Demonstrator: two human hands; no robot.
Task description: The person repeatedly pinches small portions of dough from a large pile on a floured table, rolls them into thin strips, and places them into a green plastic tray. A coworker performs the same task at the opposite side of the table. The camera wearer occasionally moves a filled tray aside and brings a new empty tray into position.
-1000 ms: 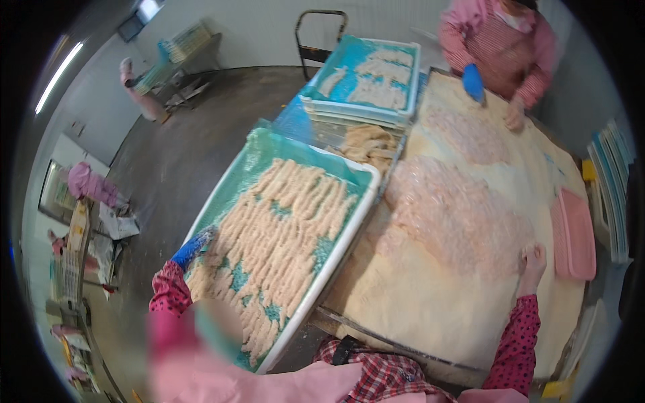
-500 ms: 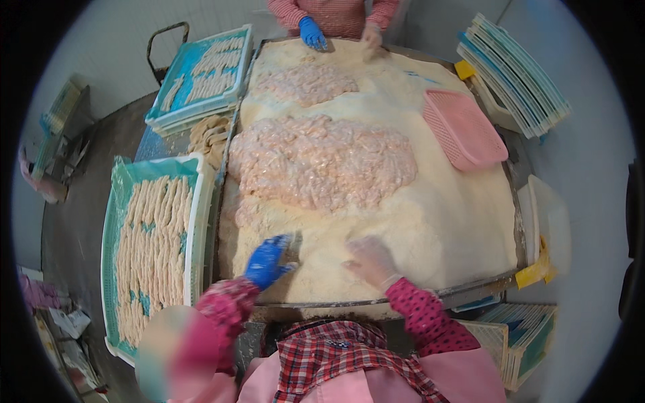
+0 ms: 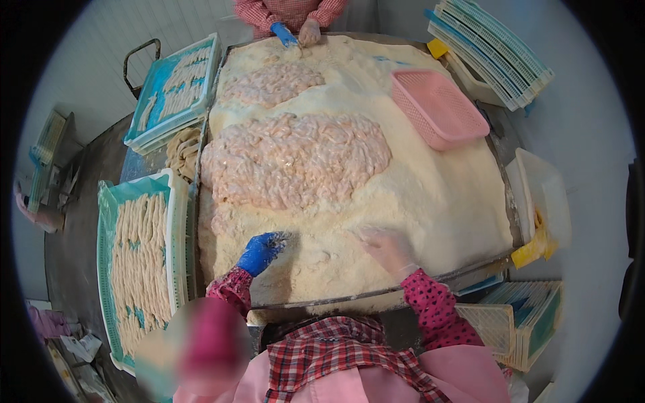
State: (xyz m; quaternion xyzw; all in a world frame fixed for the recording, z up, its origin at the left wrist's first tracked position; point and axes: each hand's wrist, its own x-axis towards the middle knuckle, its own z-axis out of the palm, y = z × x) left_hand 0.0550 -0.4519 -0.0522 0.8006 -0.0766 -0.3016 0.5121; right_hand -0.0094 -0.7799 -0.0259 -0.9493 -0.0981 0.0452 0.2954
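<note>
Raw meat strips lie heaped on pale crumbs, beyond both hands. The blue-gloved left hand points rightward; the blurred right hand slants far-left. Whether either grips anything, I cannot tell. A white-rimmed tray stands left.

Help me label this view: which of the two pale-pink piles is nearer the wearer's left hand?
The larger pile, just beyond the left hand; the smaller pile lies farther back, nearer the co-worker.
</note>
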